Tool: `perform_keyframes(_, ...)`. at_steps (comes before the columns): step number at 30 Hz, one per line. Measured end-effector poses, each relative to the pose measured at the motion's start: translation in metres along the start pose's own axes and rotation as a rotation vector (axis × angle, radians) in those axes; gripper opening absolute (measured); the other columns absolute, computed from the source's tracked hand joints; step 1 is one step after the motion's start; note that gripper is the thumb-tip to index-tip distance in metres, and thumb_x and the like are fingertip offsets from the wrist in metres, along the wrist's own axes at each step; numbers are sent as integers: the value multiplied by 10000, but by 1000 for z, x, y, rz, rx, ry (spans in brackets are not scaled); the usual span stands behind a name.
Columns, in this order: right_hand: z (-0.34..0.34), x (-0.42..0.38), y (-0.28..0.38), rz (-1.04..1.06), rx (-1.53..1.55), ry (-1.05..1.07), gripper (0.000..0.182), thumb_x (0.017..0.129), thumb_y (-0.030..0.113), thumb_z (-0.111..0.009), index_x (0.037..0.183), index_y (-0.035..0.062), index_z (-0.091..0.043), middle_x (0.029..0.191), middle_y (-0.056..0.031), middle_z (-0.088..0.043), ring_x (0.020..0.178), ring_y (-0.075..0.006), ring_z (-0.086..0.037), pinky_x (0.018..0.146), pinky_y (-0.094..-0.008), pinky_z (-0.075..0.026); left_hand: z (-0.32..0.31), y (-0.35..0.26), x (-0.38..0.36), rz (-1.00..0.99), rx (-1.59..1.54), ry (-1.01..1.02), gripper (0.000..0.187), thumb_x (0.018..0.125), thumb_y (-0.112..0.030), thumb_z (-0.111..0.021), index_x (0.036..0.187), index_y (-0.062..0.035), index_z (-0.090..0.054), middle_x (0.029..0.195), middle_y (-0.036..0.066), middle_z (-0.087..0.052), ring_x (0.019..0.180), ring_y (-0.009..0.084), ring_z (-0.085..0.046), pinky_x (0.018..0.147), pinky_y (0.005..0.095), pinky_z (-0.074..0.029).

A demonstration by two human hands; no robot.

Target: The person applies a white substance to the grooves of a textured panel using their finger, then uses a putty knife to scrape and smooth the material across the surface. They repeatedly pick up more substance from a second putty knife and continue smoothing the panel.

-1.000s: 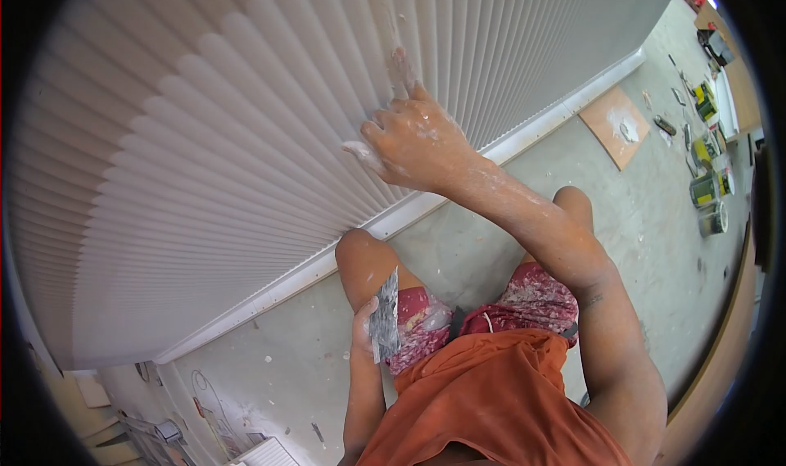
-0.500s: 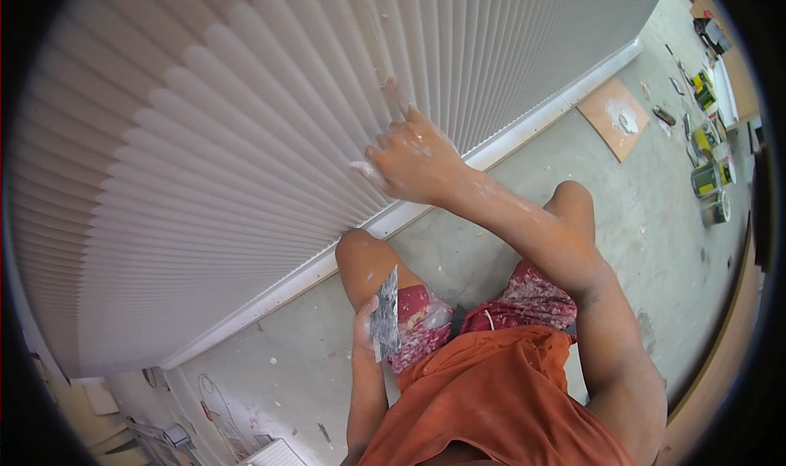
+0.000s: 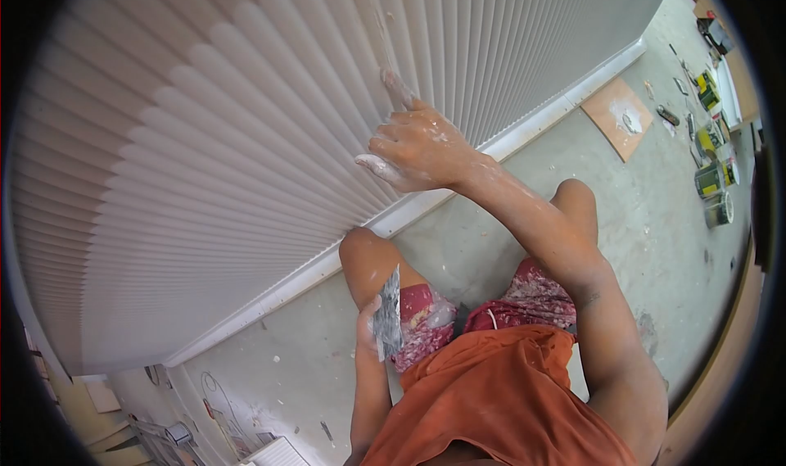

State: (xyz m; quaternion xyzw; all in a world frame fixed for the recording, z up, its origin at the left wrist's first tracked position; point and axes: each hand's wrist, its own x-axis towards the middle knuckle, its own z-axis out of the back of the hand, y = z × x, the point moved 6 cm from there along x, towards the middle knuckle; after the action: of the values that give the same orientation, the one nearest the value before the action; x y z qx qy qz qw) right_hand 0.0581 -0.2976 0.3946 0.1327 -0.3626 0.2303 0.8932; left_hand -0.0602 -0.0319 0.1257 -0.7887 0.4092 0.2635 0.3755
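Stroke lightly along ribbed panel (image 3: 270, 130), upper centre, with right hand (image 3: 422, 148) empty, index extended; steady grey blade (image 3: 388, 317), pinched in left hand (image 3: 366, 325), lower centre.

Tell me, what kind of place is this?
Probably a workshop or building site: tins stand on a spattered floor, a board carries white paste, and the right hand has a whitened finger at a large ribbed panel.

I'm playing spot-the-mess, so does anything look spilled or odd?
Yes: the red shorts are splattered with pale stuff, and the right hand has white smears. Clothes and skin aren't usually coated like that.
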Motion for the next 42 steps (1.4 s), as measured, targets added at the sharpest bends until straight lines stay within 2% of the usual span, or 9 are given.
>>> perform_keyframes(5, -12, -17, -5, -97, 7, 12, 274, 847, 253, -706, 644, 87, -625, 559, -42, -558, 546, -233, -558, 1209, -549, -209, -3, -1, -1, -33, 38, 60, 385, 967, -387, -537, 911, -16, -620, 527, 81, -530, 318, 185, -458, 280, 300, -339)
perform_keyframes(12, 16, -3, 13, -68, 4, -46, 377, 901, 313, -638, 603, 84, -610, 556, -64, -584, 559, -268, -586, 1204, -523, -214, -22, -4, -11, -18, 5, 27, 368, 974, -367, -530, 957, -11, -621, 566, 97, -558, 318, 188, -463, 276, 303, -347)
perform_keyframes(21, -12, -5, 5, -100, -96, 80, 427, 922, 377, -614, 631, 66, -642, 527, -66, -542, 545, -269, -582, 1207, -581, -134, 1, 0, 2, -38, 21, 2, 390, 965, -388, -539, 965, -8, -626, 567, 96, -565, 327, 191, -483, 279, 297, -356)
perform_keyframes(23, -16, -9, 4, -167, -77, 166, 505, 947, 394, -568, 600, 38, -661, 523, -129, -572, 590, -312, -621, 1209, -553, -140, -1, -1, 0, -22, 45, -18, 392, 962, -395, -543, 955, -13, -626, 563, 93, -564, 326, 189, -480, 278, 296, -353)
perform_keyframes(26, -11, -16, 14, -196, -126, 251, 475, 938, 404, -584, 619, 60, -657, 517, -82, -557, 561, -279, -604, 1204, -583, -124, -10, -3, -5, -18, 64, 23, 385, 963, -402, -538, 931, -28, -623, 548, 83, -550, 320, 184, -466, 277, 295, -344)
perform_keyframes(29, 4, -12, 26, -210, -84, 112, 479, 942, 401, -581, 627, 49, -662, 515, -86, -559, 557, -280, -600, 1206, -583, -114, -11, -3, -4, -31, 88, 54, 374, 966, -400, -533, 920, -39, -617, 549, 78, -544, 317, 180, -453, 280, 293, -341)
perform_keyframes(33, 9, 5, 26, -194, -91, 86, 547, 956, 417, -550, 572, 43, -655, 501, -122, -564, 563, -300, -610, 1198, -578, -135, -4, 0, 0, 4, 17, 69, 364, 974, -387, -524, 934, -37, -617, 558, 84, -548, 319, 179, -455, 279, 293, -338)
perform_keyframes(37, -11, 3, 16, -177, -121, 167, 524, 964, 419, -542, 627, 39, -675, 513, -103, -559, 555, -292, -599, 1204, -584, -120, -9, -1, -5, 11, -59, -32, 382, 980, -391, -507, 940, -27, -619, 561, 93, -557, 319, 187, -461, 277, 298, -333)
perform_keyframes(42, -25, -16, 19, -173, -167, 327, 571, 983, 425, -502, 602, 33, -666, 524, -121, -572, 559, -301, -609, 1210, -568, -107, 3, 1, 1, -1, -10, 63, 393, 981, -388, -504, 936, -15, -619, 551, 96, -558, 315, 193, -459, 279, 302, -336)
